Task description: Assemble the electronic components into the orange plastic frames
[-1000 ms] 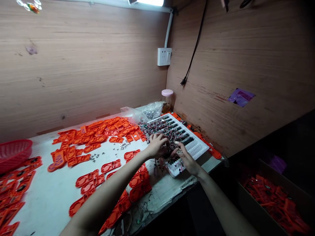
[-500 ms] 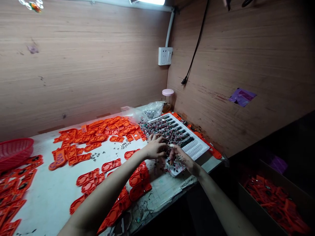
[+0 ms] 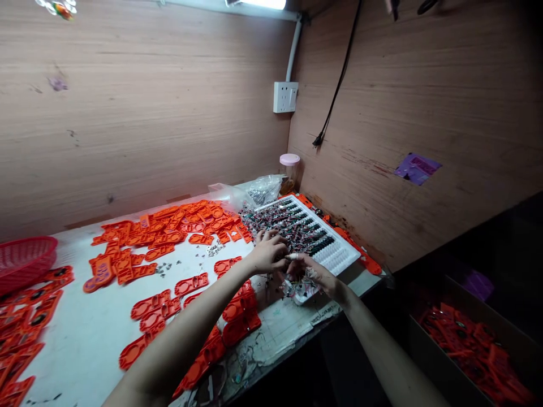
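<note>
A white ribbed tray lies at an angle, covered on its left with a heap of small electronic parts with thin red and black wires. Over the tray's near left edge, my left hand has its fingers bent; whatever lies between the fingertips is hidden. My right hand meets those fingertips, thumb and fingers drawn together. Thin wires stick out around its palm, so it appears to hold a few wired parts. More loose wired parts hang below both hands at the tray corner.
Orange plastic housings are heaped at the back, with others in rows near my left forearm. Small metal pieces lie between. A red basket stands left, a lidded jar behind the tray, a box of orange parts lower right.
My right hand's fingers have come up and closed in against my left fingertips. The left hand has barely moved, and the tray stays in place.
</note>
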Available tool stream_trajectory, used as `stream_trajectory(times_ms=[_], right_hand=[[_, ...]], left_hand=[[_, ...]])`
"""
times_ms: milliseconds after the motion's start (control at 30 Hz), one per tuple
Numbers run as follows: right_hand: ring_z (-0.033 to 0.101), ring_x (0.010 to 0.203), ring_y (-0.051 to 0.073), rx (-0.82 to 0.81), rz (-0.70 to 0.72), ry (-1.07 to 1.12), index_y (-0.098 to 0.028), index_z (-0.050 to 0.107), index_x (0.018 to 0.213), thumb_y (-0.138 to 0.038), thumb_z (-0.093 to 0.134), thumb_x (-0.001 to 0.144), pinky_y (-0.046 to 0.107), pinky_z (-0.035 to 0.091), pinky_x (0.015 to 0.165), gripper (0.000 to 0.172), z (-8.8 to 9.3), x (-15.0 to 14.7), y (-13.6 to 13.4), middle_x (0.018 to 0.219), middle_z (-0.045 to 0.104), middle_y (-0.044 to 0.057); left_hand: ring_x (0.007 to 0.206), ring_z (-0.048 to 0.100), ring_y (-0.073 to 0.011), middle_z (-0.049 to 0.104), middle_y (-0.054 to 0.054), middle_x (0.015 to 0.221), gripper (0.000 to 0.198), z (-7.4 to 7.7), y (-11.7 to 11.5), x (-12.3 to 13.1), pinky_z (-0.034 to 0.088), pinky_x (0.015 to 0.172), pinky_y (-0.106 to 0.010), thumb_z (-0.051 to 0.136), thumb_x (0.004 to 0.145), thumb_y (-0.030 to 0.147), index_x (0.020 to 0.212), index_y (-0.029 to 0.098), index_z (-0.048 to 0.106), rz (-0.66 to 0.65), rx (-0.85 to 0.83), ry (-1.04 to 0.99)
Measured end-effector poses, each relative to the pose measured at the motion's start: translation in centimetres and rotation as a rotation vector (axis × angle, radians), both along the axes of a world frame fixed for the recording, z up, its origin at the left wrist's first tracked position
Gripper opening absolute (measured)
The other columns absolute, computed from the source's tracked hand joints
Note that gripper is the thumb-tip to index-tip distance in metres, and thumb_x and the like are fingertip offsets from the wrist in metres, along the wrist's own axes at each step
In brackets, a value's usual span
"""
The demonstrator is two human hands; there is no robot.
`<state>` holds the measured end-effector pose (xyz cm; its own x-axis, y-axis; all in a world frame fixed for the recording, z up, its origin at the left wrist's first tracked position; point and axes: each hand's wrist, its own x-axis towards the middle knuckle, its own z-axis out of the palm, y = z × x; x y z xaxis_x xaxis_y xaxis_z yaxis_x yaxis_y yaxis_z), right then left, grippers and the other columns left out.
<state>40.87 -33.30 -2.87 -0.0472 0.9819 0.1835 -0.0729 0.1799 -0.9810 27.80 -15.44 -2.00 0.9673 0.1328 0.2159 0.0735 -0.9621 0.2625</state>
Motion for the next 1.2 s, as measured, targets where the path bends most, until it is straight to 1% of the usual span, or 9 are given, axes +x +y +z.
stream_trajectory(times_ms=[100,200,333,467,600,800,933,1033,1200], right_hand=[[0.053,0.100,0.024,-0.010,0.049,-0.095,-0.020,0.047,0.130,-0.055,0.047,0.089,0.039,0.040,0.090,0.054,0.5,-0.1,-0.2,0.106,0.058,0.008],[0.057,0.086,0.021,-0.012,0.054,-0.091,-0.018,0.050,0.127,-0.053,0.046,0.091,0.037,0.043,0.082,0.051,0.5,0.2,-0.2,0.093,0.061,0.007],[0.056,0.068,0.018,0.050,-0.099,0.085,-0.019,0.057,0.119,-0.048,0.039,0.094,0.036,0.046,0.076,0.042,-0.2,1.3,-0.2,0.079,0.060,0.004],[0.057,0.084,0.022,0.045,-0.361,-0.002,-0.020,0.061,0.110,-0.047,0.037,0.095,0.037,0.044,0.083,0.039,-0.4,3.2,-1.4,0.088,0.061,0.006],[0.054,0.085,0.023,-0.084,-0.495,-0.434,-0.021,0.064,0.102,-0.047,0.046,0.093,0.035,0.043,0.080,0.034,-0.3,4.3,-3.0,0.087,0.059,0.006],[0.046,0.120,0.026,-0.096,-0.325,-0.521,-0.024,0.044,0.135,-0.046,0.040,0.096,0.041,0.034,0.103,0.045,0.0,2.4,-4.1,0.126,0.053,0.009],[0.045,0.123,0.027,-0.107,-0.156,-0.413,-0.024,0.039,0.139,-0.051,0.039,0.095,0.044,0.031,0.107,0.051,0.1,1.8,-3.7,0.127,0.054,0.009],[0.049,0.118,0.025,-0.151,-0.111,-0.268,-0.023,0.046,0.134,-0.053,0.043,0.093,0.042,0.036,0.103,0.051,0.3,2.3,-2.9,0.125,0.056,0.009],[0.061,0.082,0.017,-0.412,0.014,0.071,-0.020,0.055,0.122,-0.055,0.046,0.091,0.032,0.050,0.075,0.048,0.6,3.3,-0.9,0.109,0.062,0.009]], left_hand=[[0.123,0.037,-0.0304,0.063,-0.003,0.115,0.015,-0.4,0.2,0.3,0.020,0.101,-0.053,0.059,0.081,0.035,0.092,0.025,0.065,0.029,-0.010,-0.016],[0.121,0.039,-0.0287,0.065,-0.001,0.111,0.012,-0.5,0.5,0.6,0.021,0.100,-0.052,0.058,0.084,0.031,0.092,0.026,0.066,0.053,-0.016,-0.038],[0.119,0.040,-0.0265,0.063,-0.004,0.114,0.014,-0.2,-0.4,-0.1,0.026,0.100,-0.049,0.054,0.089,0.030,0.098,0.025,0.064,0.100,-0.019,-0.108],[0.102,0.048,-0.0227,0.060,-0.009,0.106,0.021,0.3,-4.8,-3.0,0.040,0.088,-0.041,0.043,0.093,0.025,0.108,0.020,0.057,0.273,-0.147,-0.368],[0.094,0.052,-0.0227,0.058,-0.009,0.100,0.023,-0.1,-10.5,-5.9,0.046,0.081,-0.038,0.046,0.090,0.025,0.111,0.020,0.053,0.302,-0.300,-0.294],[0.114,0.045,-0.0299,0.047,-0.016,0.122,0.058,-1.9,-14.0,-5.8,0.041,0.095,-0.049,0.057,0.081,0.029,0.133,0.017,0.035,0.490,-0.432,-0.163],[0.111,0.047,-0.0286,0.051,-0.015,0.117,0.058,-2.0,-14.3,-4.8,0.041,0.096,-0.049,0.056,0.079,0.025,0.132,0.015,0.035,0.489,-0.589,-0.112],[0.110,0.049,-0.0265,0.051,-0.014,0.116,0.055,-1.3,-15.1,-4.4,0.042,0.097,-0.045,0.054,0.082,0.028,0.133,0.016,0.036,0.473,-0.732,-0.110],[0.117,0.045,-0.0295,0.047,-0.016,0.124,0.071,-0.7,-17.5,-4.1,0.040,0.101,-0.047,0.055,0.083,0.036,0.145,0.019,0.022,0.472,-0.775,-0.114]])
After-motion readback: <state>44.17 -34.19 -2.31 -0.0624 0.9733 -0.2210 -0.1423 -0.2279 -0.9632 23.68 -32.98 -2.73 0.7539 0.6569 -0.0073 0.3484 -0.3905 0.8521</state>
